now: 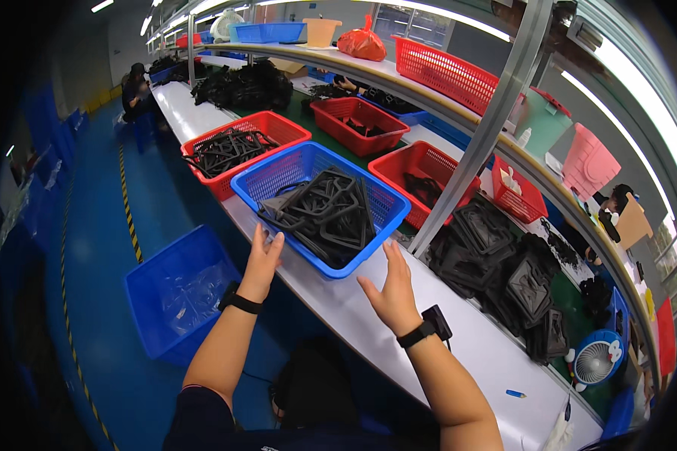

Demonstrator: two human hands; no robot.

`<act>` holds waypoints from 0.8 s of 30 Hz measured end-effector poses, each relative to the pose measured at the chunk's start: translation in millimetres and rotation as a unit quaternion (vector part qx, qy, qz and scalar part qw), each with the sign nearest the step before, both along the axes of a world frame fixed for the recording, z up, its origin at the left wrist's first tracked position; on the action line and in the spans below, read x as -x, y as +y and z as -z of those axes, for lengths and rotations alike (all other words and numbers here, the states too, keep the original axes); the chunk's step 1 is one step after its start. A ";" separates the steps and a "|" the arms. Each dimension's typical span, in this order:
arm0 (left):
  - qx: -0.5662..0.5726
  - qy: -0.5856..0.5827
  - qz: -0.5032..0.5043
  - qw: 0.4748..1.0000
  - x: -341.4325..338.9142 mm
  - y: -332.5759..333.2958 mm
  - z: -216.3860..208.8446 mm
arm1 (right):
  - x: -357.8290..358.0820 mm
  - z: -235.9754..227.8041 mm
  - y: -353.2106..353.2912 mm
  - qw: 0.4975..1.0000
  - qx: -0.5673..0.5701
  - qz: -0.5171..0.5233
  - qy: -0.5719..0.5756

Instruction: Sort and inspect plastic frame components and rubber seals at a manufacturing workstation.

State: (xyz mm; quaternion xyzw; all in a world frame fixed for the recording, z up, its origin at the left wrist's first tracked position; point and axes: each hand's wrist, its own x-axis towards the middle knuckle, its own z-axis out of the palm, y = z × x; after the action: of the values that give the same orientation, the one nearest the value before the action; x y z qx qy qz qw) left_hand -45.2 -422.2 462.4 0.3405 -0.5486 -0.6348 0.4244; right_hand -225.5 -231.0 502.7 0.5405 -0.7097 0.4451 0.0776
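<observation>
A blue perforated basket [384, 209] stands on the white worktable in front of me, heaped with black frame-like plastic parts [327, 207]. My left hand [263, 261] is at its near left corner, fingers apart and pointing up. Beside the near right corner is my right hand [393, 289], with thumb and fingers spread. Neither hand is wrapped round anything. Whether the fingertips touch the basket, I cannot tell. Each wrist wears a black band.
A red basket [220, 185] of black parts adjoins the blue one; more red baskets [390, 141] stand behind. Black pieces [478, 259] pile up at right, near a metal post [489, 128] and a small fan [596, 362]. A blue bin [156, 304] sits on the floor at left.
</observation>
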 end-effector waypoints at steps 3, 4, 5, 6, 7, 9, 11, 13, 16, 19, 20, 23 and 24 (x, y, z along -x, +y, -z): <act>0.079 0.033 0.006 0.996 27.3 -4.5 1.1 | 6.4 5.4 -22.9 0.999 -0.031 -0.043 0.013; 0.109 0.016 -0.077 0.991 35.5 -0.3 1.8 | 5.3 6.9 -29.4 0.995 -0.068 -0.071 0.018; 0.120 -0.069 -0.143 0.980 38.5 1.1 2.6 | 2.7 10.3 -29.4 0.989 -0.076 -0.082 0.099; 0.158 -0.080 -0.171 0.969 36.6 -0.7 3.4 | 1.4 13.5 -28.9 0.989 -0.067 -0.093 0.096; 0.193 -0.089 -0.197 0.957 36.3 -4.2 3.2 | 0.1 12.5 -26.8 0.988 -0.060 -0.102 0.094; 0.285 -0.063 -0.226 0.929 26.5 -12.0 -18.3 | 0.7 16.1 -21.2 0.990 -0.074 -0.098 0.074; 0.335 -0.061 -0.215 0.915 3.7 -28.3 -56.8 | -3.1 10.8 -10.7 0.987 -0.096 -0.106 0.074; 0.363 -0.095 -0.182 0.909 0.6 -47.9 -81.7 | -6.3 -2.8 5.2 0.990 -0.087 -0.078 0.075; 0.365 -0.256 -0.005 0.895 12.2 -65.8 -87.6 | 20.6 -35.6 2.6 0.996 -0.035 -0.039 -0.073; 0.368 -0.469 0.173 0.784 35.9 -64.7 -91.0 | 52.0 -52.8 -23.5 0.925 0.004 -0.062 -0.375; 0.342 -0.481 0.220 0.777 43.2 -56.3 -99.0 | 54.9 -59.4 -33.3 0.892 -0.027 -0.069 -0.445; 0.261 -0.533 0.311 0.742 59.7 -50.3 -91.8 | 69.1 -40.6 -69.6 0.840 -0.111 -0.121 -0.517; 0.252 -0.560 0.298 0.731 68.0 -44.0 -95.4 | 65.0 -34.5 -81.3 0.849 -0.069 -0.053 -0.522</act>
State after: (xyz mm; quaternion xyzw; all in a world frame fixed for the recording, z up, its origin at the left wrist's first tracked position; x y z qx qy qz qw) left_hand -113.2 -466.2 557.8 0.3341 -0.8999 -0.2616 -0.1005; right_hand -290.5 -312.3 537.2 0.2696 -0.6448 0.6148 -0.3655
